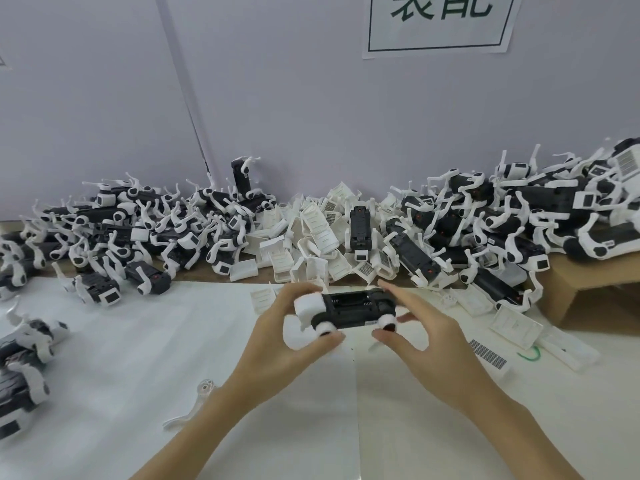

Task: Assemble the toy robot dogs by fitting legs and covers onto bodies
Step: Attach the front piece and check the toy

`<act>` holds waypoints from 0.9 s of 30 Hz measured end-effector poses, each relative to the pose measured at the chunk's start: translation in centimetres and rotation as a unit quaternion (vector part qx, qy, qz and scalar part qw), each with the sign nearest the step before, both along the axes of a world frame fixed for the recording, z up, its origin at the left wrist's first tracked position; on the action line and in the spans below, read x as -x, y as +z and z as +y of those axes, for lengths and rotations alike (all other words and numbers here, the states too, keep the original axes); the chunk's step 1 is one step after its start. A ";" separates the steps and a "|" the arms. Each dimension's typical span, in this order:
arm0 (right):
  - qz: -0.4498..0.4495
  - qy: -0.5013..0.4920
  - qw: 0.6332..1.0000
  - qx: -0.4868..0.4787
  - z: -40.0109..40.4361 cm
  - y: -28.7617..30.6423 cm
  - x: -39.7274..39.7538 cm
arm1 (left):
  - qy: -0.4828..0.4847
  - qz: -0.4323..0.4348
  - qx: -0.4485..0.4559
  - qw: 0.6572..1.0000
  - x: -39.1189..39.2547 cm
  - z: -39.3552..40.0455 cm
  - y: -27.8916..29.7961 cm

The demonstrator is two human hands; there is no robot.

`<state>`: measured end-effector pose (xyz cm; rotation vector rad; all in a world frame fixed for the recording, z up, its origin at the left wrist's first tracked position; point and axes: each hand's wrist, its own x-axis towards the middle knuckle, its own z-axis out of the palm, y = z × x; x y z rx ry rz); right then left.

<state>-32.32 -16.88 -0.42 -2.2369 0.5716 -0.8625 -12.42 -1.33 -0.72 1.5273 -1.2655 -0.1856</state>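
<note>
I hold one toy dog body (349,310), black with a white head at its left end, level above the white table, underside up. My left hand (287,337) grips the head end, thumb below and fingers over the top. My right hand (422,336) pinches the rear end, thumb by a white leg joint (387,323). A heap of white covers (311,237) lies just behind. A loose white leg (194,403) lies on the table near my left forearm.
Piles of black-and-white dogs stretch along the wall at left (138,230) and right (502,223). A cardboard box (588,296) stands at the right. More dogs (24,362) sit at the left edge. Loose covers (516,325) and a grille sticker (488,353) lie to the right of my hands.
</note>
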 end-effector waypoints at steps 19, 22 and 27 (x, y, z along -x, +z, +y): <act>0.041 0.019 0.838 -0.544 -0.6 0.9 -0.4 | -0.147 0.001 -0.051 0.988 0.2 -0.4 0.2; 0.075 0.054 0.823 -0.561 -0.4 1.2 0.1 | -0.101 0.172 -0.064 0.978 0.2 -0.5 0.6; 0.072 0.073 0.818 -0.566 0.2 0.9 -0.2 | -0.086 0.230 -0.141 0.959 0.1 -0.5 0.8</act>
